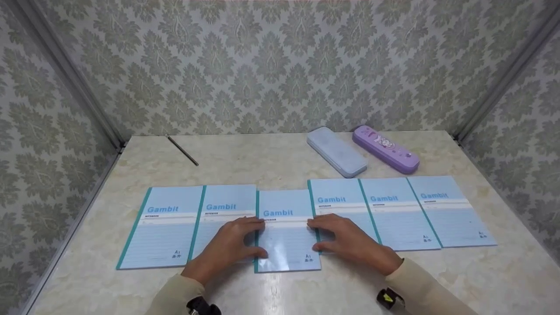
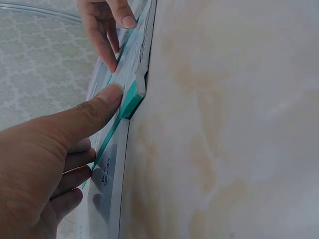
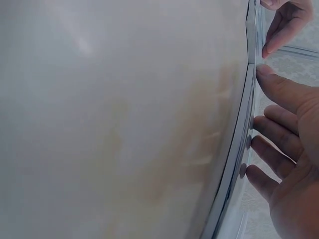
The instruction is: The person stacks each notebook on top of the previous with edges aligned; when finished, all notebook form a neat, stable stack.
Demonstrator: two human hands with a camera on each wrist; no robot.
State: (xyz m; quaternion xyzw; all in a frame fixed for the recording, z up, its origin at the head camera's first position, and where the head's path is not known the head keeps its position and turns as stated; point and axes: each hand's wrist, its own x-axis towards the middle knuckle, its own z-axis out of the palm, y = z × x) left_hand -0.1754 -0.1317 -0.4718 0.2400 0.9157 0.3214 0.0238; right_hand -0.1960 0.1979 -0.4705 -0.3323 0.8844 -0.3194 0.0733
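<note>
A light-blue Gambit notebook (image 1: pixel 288 245) with a green spine lies between my two hands, a little nearer the front than its neighbours. My left hand (image 1: pixel 232 240) touches its spine side, thumb and fingers spread apart. In the left wrist view the left thumb (image 2: pixel 102 99) rests by the front corner of the green spine (image 2: pixel 131 100). At the opposite long edge is my right hand (image 1: pixel 350 240), its fingertips and thumb on that border, over the neighbouring notebook (image 1: pixel 337 192). The right wrist view shows the right fingers (image 3: pixel 279 132) extended and slightly bent along the notebooks' edge.
Two matching notebooks (image 1: pixel 157 240) lie side by side on the left, three on the right, out to the far-right notebook (image 1: pixel 455 218). Behind them are a dark pen (image 1: pixel 182 150), a pale blue case (image 1: pixel 337 151) and a purple pencil case (image 1: pixel 385 148). Patterned walls (image 1: pixel 271 65) enclose the table.
</note>
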